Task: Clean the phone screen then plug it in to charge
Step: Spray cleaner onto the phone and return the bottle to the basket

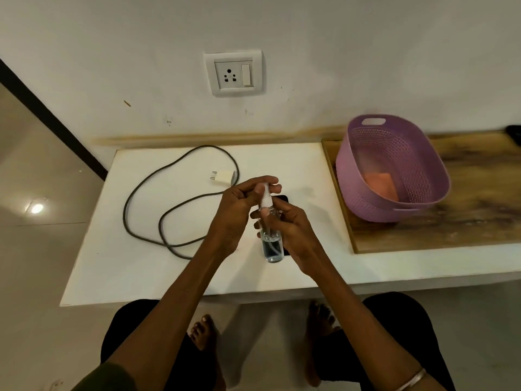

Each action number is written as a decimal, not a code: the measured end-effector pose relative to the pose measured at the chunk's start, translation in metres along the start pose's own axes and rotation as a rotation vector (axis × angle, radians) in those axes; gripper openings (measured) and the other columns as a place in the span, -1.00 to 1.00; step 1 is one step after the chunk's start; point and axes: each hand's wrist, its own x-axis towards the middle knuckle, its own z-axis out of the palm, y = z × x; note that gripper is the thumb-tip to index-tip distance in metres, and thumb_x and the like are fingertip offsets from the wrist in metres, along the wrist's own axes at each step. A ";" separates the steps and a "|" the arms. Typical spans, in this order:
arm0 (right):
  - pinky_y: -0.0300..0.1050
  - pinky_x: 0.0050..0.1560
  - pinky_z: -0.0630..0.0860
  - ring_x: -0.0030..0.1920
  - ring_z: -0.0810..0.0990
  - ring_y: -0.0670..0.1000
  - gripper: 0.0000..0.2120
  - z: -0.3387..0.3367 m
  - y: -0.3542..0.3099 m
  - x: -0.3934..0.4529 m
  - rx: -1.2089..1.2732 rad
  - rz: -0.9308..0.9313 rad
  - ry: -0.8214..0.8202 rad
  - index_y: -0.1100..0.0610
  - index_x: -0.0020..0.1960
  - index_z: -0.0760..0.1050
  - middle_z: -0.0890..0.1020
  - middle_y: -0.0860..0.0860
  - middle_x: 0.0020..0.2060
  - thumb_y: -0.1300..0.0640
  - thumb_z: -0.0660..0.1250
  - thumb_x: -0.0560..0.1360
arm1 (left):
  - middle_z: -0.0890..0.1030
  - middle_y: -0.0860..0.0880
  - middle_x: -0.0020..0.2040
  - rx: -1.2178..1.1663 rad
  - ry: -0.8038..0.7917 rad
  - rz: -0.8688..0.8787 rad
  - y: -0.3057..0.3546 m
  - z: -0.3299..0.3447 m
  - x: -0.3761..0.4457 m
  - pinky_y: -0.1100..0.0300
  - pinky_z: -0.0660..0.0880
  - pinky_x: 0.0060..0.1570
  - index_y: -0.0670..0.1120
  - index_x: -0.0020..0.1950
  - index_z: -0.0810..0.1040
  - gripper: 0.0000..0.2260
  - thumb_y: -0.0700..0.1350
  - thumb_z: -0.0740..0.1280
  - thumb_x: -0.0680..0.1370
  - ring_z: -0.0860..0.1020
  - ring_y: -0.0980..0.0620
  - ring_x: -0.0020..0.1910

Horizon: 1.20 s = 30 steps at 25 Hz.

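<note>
While the right hand [290, 230] wrapped its grip around the clear spray bottle [271, 244], the left hand [242, 207] pinched the bottle's white cap. Beneath both, the dark phone [282, 198] lay on the white worktop [146, 272], near the grey charger cable [169, 193].

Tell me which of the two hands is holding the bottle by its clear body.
The right hand: it wraps the spray bottle's clear body, while the left hand pinches only the white top.
</note>
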 end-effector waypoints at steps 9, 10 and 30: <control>0.03 0.10 0.62 0.01 0.68 0.05 -0.72 -0.089 -0.094 0.004 -0.026 -0.330 0.276 0.04 0.13 0.58 0.67 0.06 -0.04 -0.02 0.42 0.46 | 0.67 0.08 0.17 0.547 0.111 0.032 -0.016 -0.018 0.010 0.01 0.47 0.33 -0.01 0.27 0.60 -0.70 -0.11 0.43 0.53 0.59 0.13 0.19; 0.01 0.08 0.62 0.01 0.67 0.05 -0.72 -0.111 -0.109 0.012 -0.069 -0.391 0.336 0.05 0.13 0.57 0.67 0.06 -0.04 -0.03 0.43 0.47 | 0.63 0.09 0.22 0.680 0.075 0.030 -0.021 -0.020 0.009 0.03 0.45 0.34 0.01 0.31 0.56 -0.61 -0.07 0.47 0.49 0.55 0.12 0.23; -0.16 0.02 0.49 0.03 0.60 0.00 -0.70 -0.236 -0.038 0.108 -0.621 -0.176 0.610 0.20 0.13 0.52 0.67 0.11 0.06 0.17 0.46 0.44 | -0.08 0.04 0.61 1.216 -0.395 -0.108 -0.065 -0.031 0.028 -0.14 -0.01 0.55 0.10 0.57 -0.30 0.37 0.22 0.65 0.09 -0.07 -0.10 0.59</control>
